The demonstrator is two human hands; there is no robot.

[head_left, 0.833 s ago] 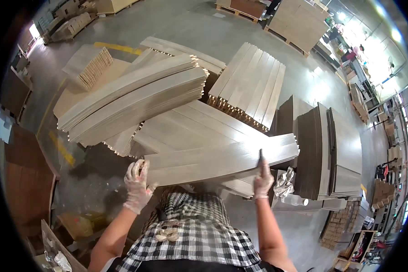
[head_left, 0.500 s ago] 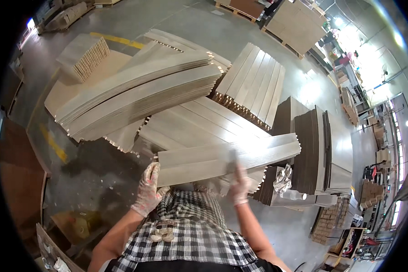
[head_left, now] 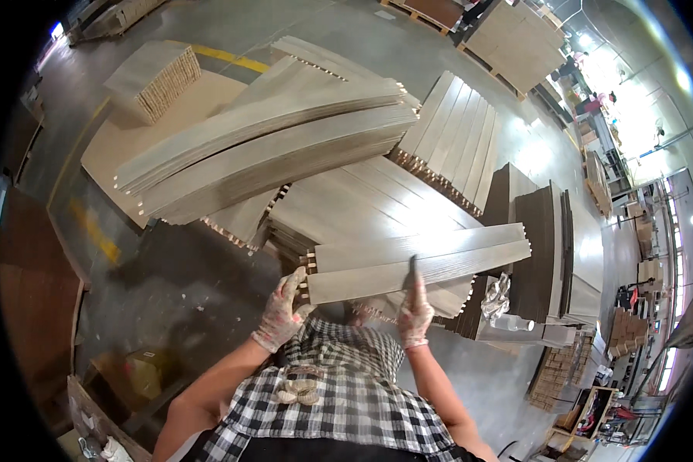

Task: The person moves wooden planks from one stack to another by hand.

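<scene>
Wood plank gripped at near end by gloved left hand and along near edge by gloved right hand, lifted just above plank stack, not yet placed anywhere.

Before you, a workshop floor crowded with timber: a long curved stack of pale boards runs across the upper left, its dowelled ends showing. Beyond it, a small block of short slats sits on a tan sheet. To your upper right, a row of light panels lies side by side, and dark brown panels stand stacked on edge at right. A yellow line marks the grey concrete floor. Far right, pallets of small blocks stand near a bright doorway.
</scene>
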